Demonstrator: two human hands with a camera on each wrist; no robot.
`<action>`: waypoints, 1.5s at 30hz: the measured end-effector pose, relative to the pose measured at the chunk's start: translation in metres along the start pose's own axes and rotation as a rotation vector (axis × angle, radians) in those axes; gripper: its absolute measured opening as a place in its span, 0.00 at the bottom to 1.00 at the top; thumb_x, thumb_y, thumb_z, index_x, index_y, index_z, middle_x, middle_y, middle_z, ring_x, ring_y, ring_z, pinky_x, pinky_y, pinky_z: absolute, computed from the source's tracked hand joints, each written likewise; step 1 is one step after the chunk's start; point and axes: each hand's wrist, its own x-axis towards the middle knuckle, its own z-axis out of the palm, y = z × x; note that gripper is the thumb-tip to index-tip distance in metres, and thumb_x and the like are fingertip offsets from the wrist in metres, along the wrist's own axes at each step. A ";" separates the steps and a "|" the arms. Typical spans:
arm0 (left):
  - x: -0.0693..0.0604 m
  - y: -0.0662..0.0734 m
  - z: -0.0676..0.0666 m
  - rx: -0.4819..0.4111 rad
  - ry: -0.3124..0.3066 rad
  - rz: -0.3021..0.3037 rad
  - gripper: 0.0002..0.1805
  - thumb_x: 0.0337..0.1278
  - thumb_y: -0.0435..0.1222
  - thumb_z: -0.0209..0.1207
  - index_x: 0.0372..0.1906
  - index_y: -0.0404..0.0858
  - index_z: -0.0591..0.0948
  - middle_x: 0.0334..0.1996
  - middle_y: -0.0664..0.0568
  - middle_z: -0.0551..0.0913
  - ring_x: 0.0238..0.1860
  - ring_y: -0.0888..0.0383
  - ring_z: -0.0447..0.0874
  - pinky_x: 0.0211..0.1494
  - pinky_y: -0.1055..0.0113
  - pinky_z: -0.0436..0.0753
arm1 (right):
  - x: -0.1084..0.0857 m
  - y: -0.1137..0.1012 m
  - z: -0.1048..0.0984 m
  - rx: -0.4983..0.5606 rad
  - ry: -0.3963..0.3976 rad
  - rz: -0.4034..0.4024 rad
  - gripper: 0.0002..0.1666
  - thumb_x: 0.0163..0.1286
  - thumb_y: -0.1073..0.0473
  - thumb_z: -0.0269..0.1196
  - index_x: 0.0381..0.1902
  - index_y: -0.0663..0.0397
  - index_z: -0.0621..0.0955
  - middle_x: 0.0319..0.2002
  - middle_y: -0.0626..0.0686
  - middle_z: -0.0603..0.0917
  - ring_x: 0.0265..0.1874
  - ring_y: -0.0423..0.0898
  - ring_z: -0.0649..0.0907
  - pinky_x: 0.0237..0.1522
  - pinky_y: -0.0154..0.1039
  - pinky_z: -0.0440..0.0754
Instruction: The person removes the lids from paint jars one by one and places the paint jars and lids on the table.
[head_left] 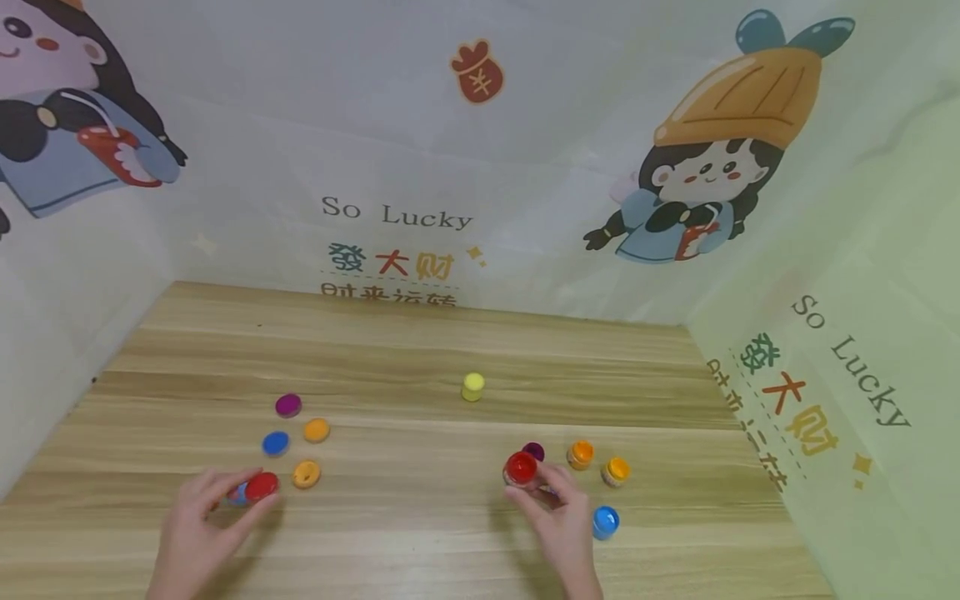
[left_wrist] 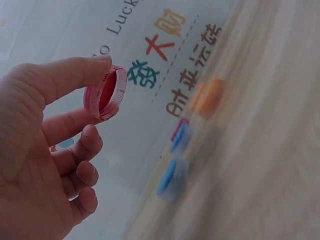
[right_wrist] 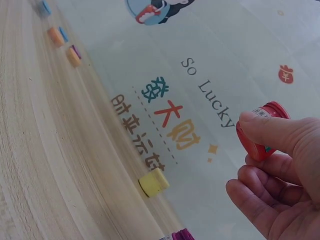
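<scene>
My left hand point(head_left: 201, 521) pinches a red lid point(head_left: 262, 486) between thumb and index finger, above the table's left side. In the left wrist view the lid point(left_wrist: 106, 94) shows a clear rim stained red inside. A light blue lid point(head_left: 238, 495) lies partly hidden behind it. My right hand point(head_left: 558, 521) grips a small open jar of red paint point(head_left: 521, 468) by its sides, off the table. Partly covered by this jar is a purple jar point(head_left: 533, 451). Close to the right hand stands an open blue paint jar point(head_left: 606, 522).
Lids in purple point(head_left: 288, 406), blue point(head_left: 275, 443) and orange point(head_left: 316, 430) lie left, with another orange lid point(head_left: 306, 474) nearer. A yellow capped jar point(head_left: 472, 387) stands at centre back. Open orange point(head_left: 581, 455) and yellow-orange point(head_left: 616, 472) jars stand right. Printed cloth walls point(head_left: 555, 100) surround the wooden table point(head_left: 390, 517).
</scene>
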 end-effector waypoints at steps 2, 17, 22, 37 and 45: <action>-0.004 -0.006 -0.001 0.018 0.007 0.006 0.21 0.33 0.32 0.75 0.40 0.36 0.85 0.30 0.52 0.79 0.35 0.73 0.62 0.36 0.74 0.63 | 0.000 0.000 0.000 0.000 0.010 -0.014 0.22 0.44 0.69 0.74 0.41 0.61 0.84 0.37 0.53 0.82 0.33 0.37 0.79 0.37 0.32 0.81; -0.013 -0.026 -0.004 0.158 -0.258 -0.212 0.31 0.43 0.44 0.71 0.53 0.32 0.79 0.31 0.47 0.76 0.36 0.50 0.69 0.35 0.63 0.65 | 0.001 0.000 0.001 0.018 0.017 -0.054 0.21 0.44 0.70 0.74 0.40 0.62 0.84 0.37 0.54 0.82 0.33 0.37 0.80 0.36 0.33 0.81; -0.011 -0.026 -0.006 0.164 -0.322 -0.239 0.32 0.45 0.45 0.70 0.55 0.32 0.77 0.30 0.48 0.75 0.36 0.50 0.68 0.37 0.61 0.65 | 0.000 -0.001 0.001 0.017 0.015 -0.028 0.21 0.44 0.69 0.74 0.40 0.62 0.84 0.37 0.54 0.82 0.33 0.37 0.80 0.36 0.32 0.81; -0.012 -0.032 -0.004 0.200 -0.360 -0.256 0.30 0.43 0.41 0.71 0.52 0.29 0.78 0.32 0.48 0.77 0.37 0.49 0.70 0.40 0.57 0.67 | 0.000 0.001 0.002 0.024 0.025 -0.050 0.21 0.43 0.71 0.74 0.39 0.62 0.84 0.36 0.54 0.82 0.32 0.36 0.79 0.35 0.33 0.81; -0.008 -0.030 -0.008 0.208 -0.418 -0.297 0.33 0.45 0.47 0.69 0.55 0.31 0.77 0.32 0.48 0.76 0.36 0.50 0.69 0.37 0.60 0.66 | 0.000 -0.001 0.001 0.018 0.021 -0.055 0.20 0.44 0.70 0.74 0.39 0.62 0.85 0.36 0.53 0.82 0.32 0.37 0.79 0.35 0.33 0.81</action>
